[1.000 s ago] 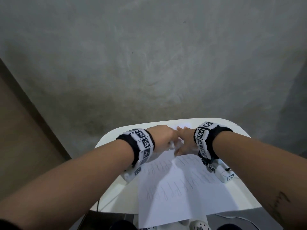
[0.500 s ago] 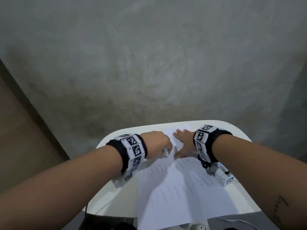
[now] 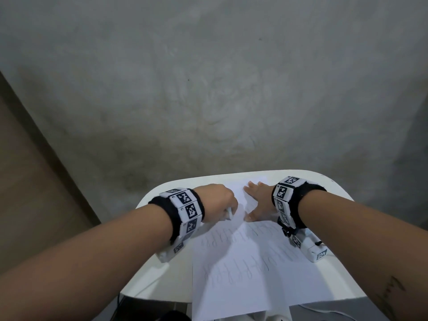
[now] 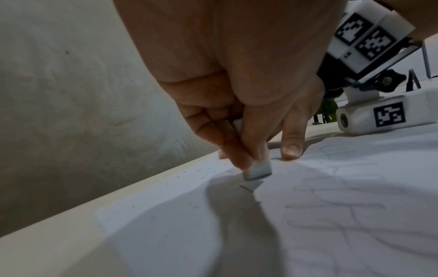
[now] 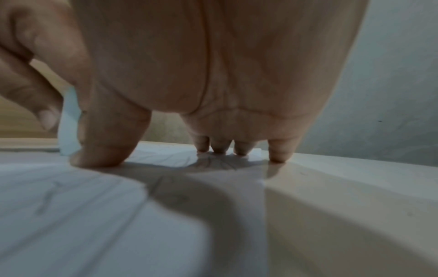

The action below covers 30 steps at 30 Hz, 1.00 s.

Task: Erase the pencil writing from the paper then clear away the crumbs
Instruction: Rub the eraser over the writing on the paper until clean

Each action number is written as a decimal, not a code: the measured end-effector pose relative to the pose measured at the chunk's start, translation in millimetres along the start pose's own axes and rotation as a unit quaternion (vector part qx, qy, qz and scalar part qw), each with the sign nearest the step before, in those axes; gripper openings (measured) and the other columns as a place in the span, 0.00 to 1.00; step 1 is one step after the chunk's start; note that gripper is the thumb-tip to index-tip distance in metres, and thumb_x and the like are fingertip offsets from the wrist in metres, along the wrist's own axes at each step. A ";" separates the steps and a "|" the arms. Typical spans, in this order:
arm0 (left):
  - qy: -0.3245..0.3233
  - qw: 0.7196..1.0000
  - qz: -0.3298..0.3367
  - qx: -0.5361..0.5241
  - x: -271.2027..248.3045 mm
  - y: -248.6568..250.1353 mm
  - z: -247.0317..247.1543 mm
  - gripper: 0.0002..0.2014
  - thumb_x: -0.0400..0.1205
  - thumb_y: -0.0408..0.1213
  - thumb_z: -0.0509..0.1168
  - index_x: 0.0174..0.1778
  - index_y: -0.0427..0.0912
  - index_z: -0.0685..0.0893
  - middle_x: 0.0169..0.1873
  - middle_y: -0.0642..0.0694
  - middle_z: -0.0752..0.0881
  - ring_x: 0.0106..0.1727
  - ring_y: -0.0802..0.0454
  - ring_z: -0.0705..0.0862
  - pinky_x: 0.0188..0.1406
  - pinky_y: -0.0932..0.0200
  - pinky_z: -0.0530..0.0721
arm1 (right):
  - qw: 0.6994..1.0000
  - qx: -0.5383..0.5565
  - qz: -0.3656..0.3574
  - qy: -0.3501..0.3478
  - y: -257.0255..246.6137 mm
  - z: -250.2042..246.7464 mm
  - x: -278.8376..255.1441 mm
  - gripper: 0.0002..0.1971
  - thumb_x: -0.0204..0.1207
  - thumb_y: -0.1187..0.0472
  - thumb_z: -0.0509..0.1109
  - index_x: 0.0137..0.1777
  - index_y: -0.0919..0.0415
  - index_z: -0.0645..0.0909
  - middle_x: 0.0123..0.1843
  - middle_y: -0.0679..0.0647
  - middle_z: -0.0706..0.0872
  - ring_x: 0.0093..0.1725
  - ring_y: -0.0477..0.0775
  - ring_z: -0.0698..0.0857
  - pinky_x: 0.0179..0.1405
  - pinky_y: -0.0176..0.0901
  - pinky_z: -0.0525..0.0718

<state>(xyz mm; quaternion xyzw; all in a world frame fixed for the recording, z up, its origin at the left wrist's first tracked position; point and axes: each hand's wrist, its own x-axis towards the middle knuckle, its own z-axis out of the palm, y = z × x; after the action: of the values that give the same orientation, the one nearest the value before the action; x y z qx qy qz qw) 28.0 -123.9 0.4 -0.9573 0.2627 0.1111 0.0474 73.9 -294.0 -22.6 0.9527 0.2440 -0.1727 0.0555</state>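
Two hands work at the far end of a sheet of paper (image 3: 243,274) that lies on a white surface (image 3: 159,269). The left hand (image 3: 215,200) is curled around a small white eraser (image 4: 257,169), pinching it between thumb and fingertips; the eraser's lower edge sits at the paper or a hair above it — the left wrist view shows a thin shadow just beneath, so contact is hard to judge. The right hand (image 3: 259,200) is spread flat, not grasping anything: thumb (image 5: 106,150) and three fingertips press the sheet near its far right corner, while the little finger (image 5: 278,153) lands just off the paper's edge on the bare surface. The paper puckers in small creases under those fingertips.

Pencil writing (image 3: 245,258) remains in looping rows across the middle of the sheet, nearer the person than both hands. The strip beside the eraser looks mostly blank. Dark eraser crumbs (image 4: 189,174) are scattered on the paper's far left part and along the surface's rim beside it.

Both wrists carry black bands with white marker blocks — the right one's camera housing (image 3: 312,250) rests on the surface just beside the paper's right edge. Behind the surface rises a grey plastered wall (image 3: 208,89).
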 end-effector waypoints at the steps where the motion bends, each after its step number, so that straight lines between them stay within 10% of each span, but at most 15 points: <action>1: -0.002 1.000 0.001 0.007 0.8 2.0 -1.0 0.11 0.80 0.35 0.64 0.56 0.47 0.87 0.52 0.49 0.86 0.53 0.46 0.83 0.54 0.51 0.83 | 1.000 0.000 -0.003 -0.001 0.8 -1.1 -1.5 0.49 0.74 0.35 0.64 0.85 0.58 0.44 0.87 0.54 0.45 0.85 0.57 0.48 0.83 0.55 0.53; 12: 0.042 0.999 -0.002 -0.004 8.7 -6.0 -5.3 0.13 0.79 0.36 0.65 0.58 0.48 0.87 0.54 0.48 0.86 0.56 0.45 0.83 0.53 0.56 0.78 | 1.000 0.025 -0.011 0.004 2.7 0.7 -6.4 0.52 0.72 0.38 0.70 0.85 0.60 0.43 0.87 0.55 0.44 0.85 0.57 0.47 0.83 0.53 0.52; 17: 0.076 0.997 0.005 -0.023 43.4 12.0 -14.6 0.12 0.80 0.35 0.65 0.58 0.46 0.86 0.51 0.45 0.86 0.54 0.43 0.84 0.48 0.53 0.81 | 0.998 0.054 -0.029 0.001 4.4 -7.4 -4.4 0.46 0.70 0.42 0.74 0.83 0.54 0.56 0.81 0.59 0.62 0.81 0.65 0.58 0.78 0.58 0.63; 30: 0.030 1.000 -0.005 0.010 7.8 2.9 -12.8 0.12 0.79 0.37 0.66 0.57 0.51 0.86 0.55 0.50 0.87 0.56 0.47 0.83 0.56 0.52 0.81 | 1.000 0.015 -0.015 0.005 1.5 -5.3 -12.6 0.51 0.72 0.37 0.69 0.85 0.59 0.45 0.87 0.54 0.47 0.85 0.56 0.50 0.83 0.52 0.53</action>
<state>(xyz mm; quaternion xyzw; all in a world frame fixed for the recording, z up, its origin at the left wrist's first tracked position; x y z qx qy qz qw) 35.5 -132.1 10.9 -0.9609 0.2602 0.0800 0.0497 66.0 -299.9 -13.2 0.9504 0.2560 -0.1728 0.0374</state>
